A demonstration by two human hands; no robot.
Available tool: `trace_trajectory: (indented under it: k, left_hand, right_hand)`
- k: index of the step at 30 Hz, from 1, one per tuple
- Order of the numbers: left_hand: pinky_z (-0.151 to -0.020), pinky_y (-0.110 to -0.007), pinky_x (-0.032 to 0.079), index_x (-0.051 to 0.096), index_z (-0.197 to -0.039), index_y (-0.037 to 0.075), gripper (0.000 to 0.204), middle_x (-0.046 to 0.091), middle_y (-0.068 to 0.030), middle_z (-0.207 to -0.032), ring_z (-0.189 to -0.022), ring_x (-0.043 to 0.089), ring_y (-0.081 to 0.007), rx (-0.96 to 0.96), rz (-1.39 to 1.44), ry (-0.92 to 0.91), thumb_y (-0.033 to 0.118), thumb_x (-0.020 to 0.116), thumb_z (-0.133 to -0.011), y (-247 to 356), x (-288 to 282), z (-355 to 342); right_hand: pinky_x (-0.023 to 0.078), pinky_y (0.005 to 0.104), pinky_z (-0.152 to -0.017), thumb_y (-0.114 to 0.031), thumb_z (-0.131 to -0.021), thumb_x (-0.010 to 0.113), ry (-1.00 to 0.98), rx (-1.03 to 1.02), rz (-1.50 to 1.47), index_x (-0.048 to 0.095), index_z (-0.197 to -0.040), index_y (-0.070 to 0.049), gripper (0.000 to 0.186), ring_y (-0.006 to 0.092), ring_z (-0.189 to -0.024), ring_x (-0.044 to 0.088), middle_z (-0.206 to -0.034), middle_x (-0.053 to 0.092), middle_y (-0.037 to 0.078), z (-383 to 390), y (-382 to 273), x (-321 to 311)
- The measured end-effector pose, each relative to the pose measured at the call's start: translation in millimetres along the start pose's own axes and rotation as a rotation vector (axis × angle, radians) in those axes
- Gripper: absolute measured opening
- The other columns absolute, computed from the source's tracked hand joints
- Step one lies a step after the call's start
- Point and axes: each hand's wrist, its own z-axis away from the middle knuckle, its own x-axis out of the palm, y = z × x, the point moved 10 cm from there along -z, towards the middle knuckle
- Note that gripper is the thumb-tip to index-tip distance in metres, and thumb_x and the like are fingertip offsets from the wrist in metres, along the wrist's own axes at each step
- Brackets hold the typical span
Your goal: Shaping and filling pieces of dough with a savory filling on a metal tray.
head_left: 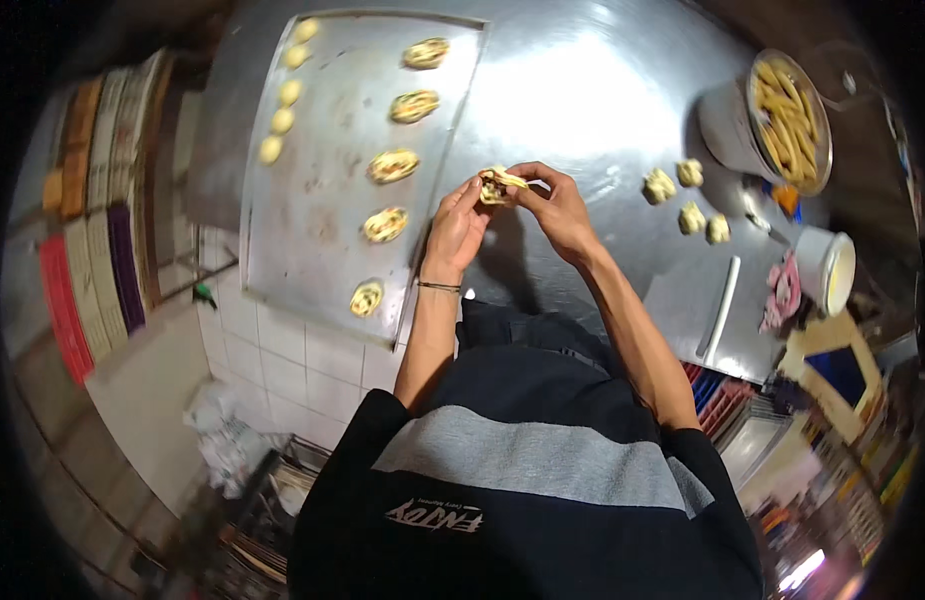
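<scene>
Between my two hands, over the metal table, is a pale dough pastry with streaks of dark filling. My left hand grips its left side, thumb on top. The fingers of my right hand pinch a strip at its right end. Just left of my hands lies a large metal baking tray. Along its right side runs a column of shaped pastries streaked with filling, and small round dough balls line its far left side. To the right, several twisted dough pieces sit on the tabletop.
At the far right stands a bucket holding yellow finger-shaped pieces. Nearer are a white tub, a pink cloth and a white rod by the table edge. A shelf with stacked trays rises on the left.
</scene>
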Motion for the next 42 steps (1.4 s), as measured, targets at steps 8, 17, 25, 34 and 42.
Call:
trace_trajectory:
  k: [8,17,25,34,42]
  left_hand:
    - [-0.102,-0.036,0.044,0.06,-0.127,-0.001,0.032,0.065,-0.0061,-0.121,-0.114,0.058,-0.0151,0.334,0.015,0.196,0.021,0.05,-0.106,38.7,-29.3,56.8]
    - [-0.095,-0.026,0.046,0.06,-0.131,-0.002,0.034,0.065,-0.0043,-0.12,-0.109,0.058,-0.0111,0.591,-0.356,0.715,0.016,0.047,-0.105,69.4,-127.9,123.7]
    - [-0.078,-0.042,0.054,0.07,-0.106,0.003,0.021,0.073,-0.0179,-0.09,-0.079,0.07,-0.0373,0.511,-1.17,1.056,0.019,0.063,-0.094,88.5,-160.7,118.2]
    - [-0.103,-0.047,0.042,0.053,-0.135,-0.002,0.043,0.057,-0.0267,-0.132,-0.12,0.054,-0.0432,0.694,-1.317,0.989,0.017,0.055,-0.098,104.3,-108.9,128.1]
    - [-0.106,-0.045,0.042,0.058,-0.126,-0.003,0.033,0.06,-0.0227,-0.127,-0.118,0.056,-0.0396,0.622,-1.285,-0.034,0.008,0.055,-0.095,22.2,52.9,-27.8]
  right_hand:
    - [0.053,0.0285,-0.083,-0.014,-0.097,0.064,-0.431,0.069,0.154,0.064,-0.118,-0.001,0.025,0.0121,-0.097,0.063,-0.106,0.068,0.005,-33.1,11.0,62.1]
    - [0.054,0.0288,-0.078,-0.006,-0.092,0.065,-0.648,-0.026,0.358,0.061,-0.115,0.002,0.025,0.0149,-0.092,0.064,-0.101,0.068,0.011,-44.1,45.7,179.9]
    - [0.053,0.0344,-0.073,-0.002,-0.085,0.064,-0.611,-0.34,0.772,0.065,-0.111,0.0,0.026,0.0241,-0.084,0.067,-0.099,0.068,0.016,-68.1,82.3,175.4]
    - [0.056,0.0348,-0.081,0.001,-0.097,0.047,-0.374,-0.101,0.388,0.056,-0.132,-0.005,0.037,0.0218,-0.093,0.068,-0.116,0.064,0.015,-36.8,35.9,18.8]
    - [0.053,0.0277,-0.071,-0.013,-0.102,0.048,0.491,-0.175,0.168,0.051,-0.136,-0.004,0.035,0.0138,-0.081,0.065,-0.104,0.069,0.011,61.2,31.3,-203.7]
